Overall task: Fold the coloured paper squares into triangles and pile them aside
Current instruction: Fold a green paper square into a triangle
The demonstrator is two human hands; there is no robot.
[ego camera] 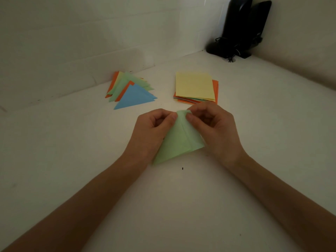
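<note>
The green paper (pixel 179 140), judged light, limp and easily creased, is pinched at its far corner by the left hand (pixel 154 124) and right hand (pixel 212 124) above the table (pixel 181 197), fingers curled

At mid-frame our left hand (pixel 154 130) and right hand (pixel 216 128) pinch the top corner of the folded sheet (pixel 180 140) from either side, above the table (pixel 181 197). Behind our hands on the table, the pile of triangles (pixel 131 90) lies left of centre and the stack of squares (pixel 194 86) right of centre, apart. Two upright devices (pixel 238 30) stand at upper right, in the wall corner.
</note>
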